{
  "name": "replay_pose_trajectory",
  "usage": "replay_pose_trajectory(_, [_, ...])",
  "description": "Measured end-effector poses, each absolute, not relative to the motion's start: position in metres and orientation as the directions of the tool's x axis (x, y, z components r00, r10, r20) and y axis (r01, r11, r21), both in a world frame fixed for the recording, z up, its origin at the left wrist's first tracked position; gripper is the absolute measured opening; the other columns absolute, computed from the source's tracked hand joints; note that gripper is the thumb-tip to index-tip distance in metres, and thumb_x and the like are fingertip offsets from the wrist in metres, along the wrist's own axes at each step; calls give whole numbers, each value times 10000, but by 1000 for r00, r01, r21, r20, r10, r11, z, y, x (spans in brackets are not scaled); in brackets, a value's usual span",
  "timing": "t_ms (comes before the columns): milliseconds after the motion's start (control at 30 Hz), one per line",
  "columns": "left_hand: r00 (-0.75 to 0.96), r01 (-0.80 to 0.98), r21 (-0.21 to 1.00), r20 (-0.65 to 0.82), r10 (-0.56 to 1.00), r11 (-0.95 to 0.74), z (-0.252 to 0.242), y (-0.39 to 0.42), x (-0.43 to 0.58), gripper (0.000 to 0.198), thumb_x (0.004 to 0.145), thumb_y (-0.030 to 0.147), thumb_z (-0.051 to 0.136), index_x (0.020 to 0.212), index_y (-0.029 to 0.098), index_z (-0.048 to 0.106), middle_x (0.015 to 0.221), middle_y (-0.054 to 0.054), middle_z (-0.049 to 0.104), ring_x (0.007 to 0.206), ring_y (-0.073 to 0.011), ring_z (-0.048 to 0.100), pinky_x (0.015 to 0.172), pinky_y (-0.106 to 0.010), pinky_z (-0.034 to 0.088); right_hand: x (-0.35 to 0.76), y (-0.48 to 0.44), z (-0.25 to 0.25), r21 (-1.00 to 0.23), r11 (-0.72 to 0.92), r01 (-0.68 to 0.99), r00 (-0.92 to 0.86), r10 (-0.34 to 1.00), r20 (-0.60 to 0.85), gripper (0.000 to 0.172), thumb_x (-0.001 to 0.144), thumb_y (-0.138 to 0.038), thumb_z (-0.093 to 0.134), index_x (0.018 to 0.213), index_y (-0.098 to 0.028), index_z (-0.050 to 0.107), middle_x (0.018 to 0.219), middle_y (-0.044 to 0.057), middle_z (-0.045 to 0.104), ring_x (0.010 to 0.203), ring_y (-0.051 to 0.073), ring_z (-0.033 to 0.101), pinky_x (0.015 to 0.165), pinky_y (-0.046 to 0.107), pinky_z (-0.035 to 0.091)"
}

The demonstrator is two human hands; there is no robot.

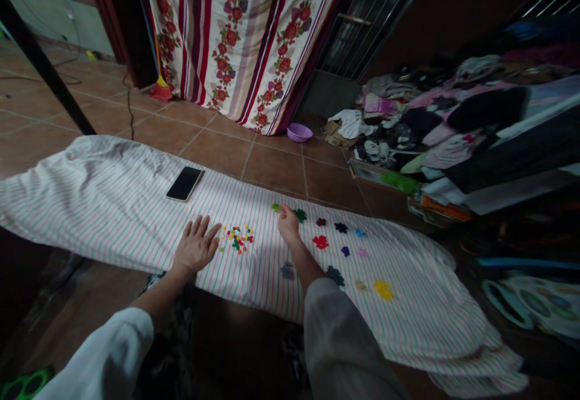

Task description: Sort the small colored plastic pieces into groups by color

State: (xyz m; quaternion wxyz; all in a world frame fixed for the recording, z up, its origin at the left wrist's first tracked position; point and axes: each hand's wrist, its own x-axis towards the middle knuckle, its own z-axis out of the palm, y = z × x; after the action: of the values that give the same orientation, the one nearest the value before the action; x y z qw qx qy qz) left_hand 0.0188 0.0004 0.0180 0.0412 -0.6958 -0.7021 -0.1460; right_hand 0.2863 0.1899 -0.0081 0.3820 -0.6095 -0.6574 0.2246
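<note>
My left hand lies flat on the striped cloth, its fingers spread. Just to its right is a loose pile of small mixed-colour pieces, too small to name. My right hand reaches over the cloth with its fingertips pinched together at a small light green pile. What the fingertips hold, if anything, is too small to make out. Sorted single-colour piles lie around that arm: dark green, red, black, dark blue, grey and yellow, among several others.
A phone rests on the cloth beyond my left hand. Past the far edge are the tiled floor, a flowered curtain, a purple bowl and a broom. Heaped clothes fill the right side.
</note>
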Motion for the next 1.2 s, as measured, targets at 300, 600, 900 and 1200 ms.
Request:
replay_pose_trajectory(300, [-38, 984, 179, 264, 964, -10, 18, 0, 19, 475, 924, 414, 395, 1355, 278, 542, 1489, -116, 439, 1417, -326, 325, 1131, -530, 264, 279, 164, 8, -643, 276, 714, -54, 938, 342, 386, 786, -108, 416, 1031, -172, 707, 1027, 85, 705, 1000, 204, 625, 936, 351, 469])
replay_pose_trajectory(600, [-47, 982, 188, 259, 965, -3, 19, 0, 19, 475, 923, 407, 394, 1356, 276, 538, 1485, -117, 445, 1415, -327, 329, 1127, -537, 264, 233, 119, 26, -550, 544, 634, -476, 835, 276, 188, 831, -152, 570, 837, -226, 742, 896, 34, 727, 915, 192, 610, 898, 341, 439])
replay_pose_trajectory(900, [-33, 985, 170, 259, 965, -11, 22, -1, 19, 476, 917, 401, 413, 1354, 262, 543, 1474, -148, 450, 1400, -348, 350, 1113, -549, 282, 205, 98, 36, -397, 641, 657, -642, 752, 150, 197, 893, -179, 560, 921, -220, 750, 915, 46, 738, 919, 187, 581, 891, 322, 403])
replay_pose_trajectory(1200, [-35, 983, 180, 285, 958, -18, 18, 0, 18, 474, 916, 406, 428, 1353, 264, 544, 1475, -144, 452, 1401, -351, 347, 1116, -549, 282, 197, 90, 55, -271, 576, 771, -597, 802, 8, 226, 937, -211, 510, 1011, -192, 723, 997, 46, 732, 980, 187, 561, 922, 282, 361])
